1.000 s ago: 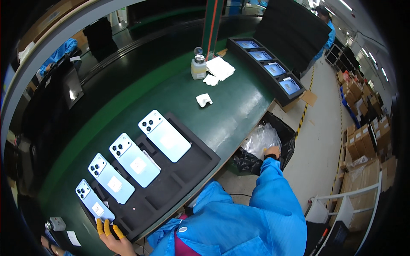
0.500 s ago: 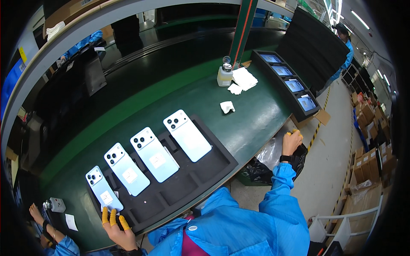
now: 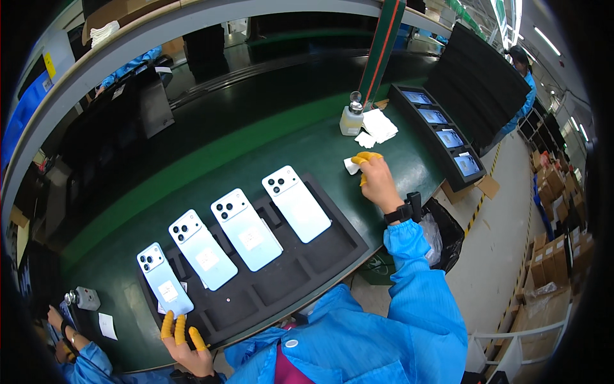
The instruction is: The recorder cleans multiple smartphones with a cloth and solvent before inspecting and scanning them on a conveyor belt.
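Phone (image 3: 162,278) touches spread left fingers (image 3: 167,325); right fingers (image 3: 369,157) at white cloth (image 3: 350,167) (grip unclear).

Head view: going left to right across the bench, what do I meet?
White bottle, white paper slip, first blue phone, second blue phone, third blue phone, fourth blue phone, right hand at a small white wipe, far black tray.
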Demonstrator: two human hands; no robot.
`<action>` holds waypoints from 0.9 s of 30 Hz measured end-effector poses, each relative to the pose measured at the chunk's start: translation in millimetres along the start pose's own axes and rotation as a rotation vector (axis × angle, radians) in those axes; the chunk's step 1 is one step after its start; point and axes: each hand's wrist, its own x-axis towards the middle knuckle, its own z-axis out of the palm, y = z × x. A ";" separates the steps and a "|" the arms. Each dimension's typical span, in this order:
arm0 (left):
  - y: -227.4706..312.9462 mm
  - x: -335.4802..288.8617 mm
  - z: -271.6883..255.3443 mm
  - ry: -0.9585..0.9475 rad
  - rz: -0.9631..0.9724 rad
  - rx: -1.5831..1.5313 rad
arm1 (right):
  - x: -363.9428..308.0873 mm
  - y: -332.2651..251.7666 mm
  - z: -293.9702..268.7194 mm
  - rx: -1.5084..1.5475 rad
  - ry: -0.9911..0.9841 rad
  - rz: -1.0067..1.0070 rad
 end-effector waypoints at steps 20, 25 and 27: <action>43.1 9.2 15.3 -0.385 0.388 0.002 | 5.2 -47.0 -41.7 2.032 -0.238 0.781; 39.9 8.0 19.2 -0.388 0.389 0.014 | 72.9 5.6 -24.0 0.628 0.274 0.298; 37.3 11.0 16.0 -0.396 0.399 0.014 | 95.8 24.4 -23.9 0.236 0.395 0.242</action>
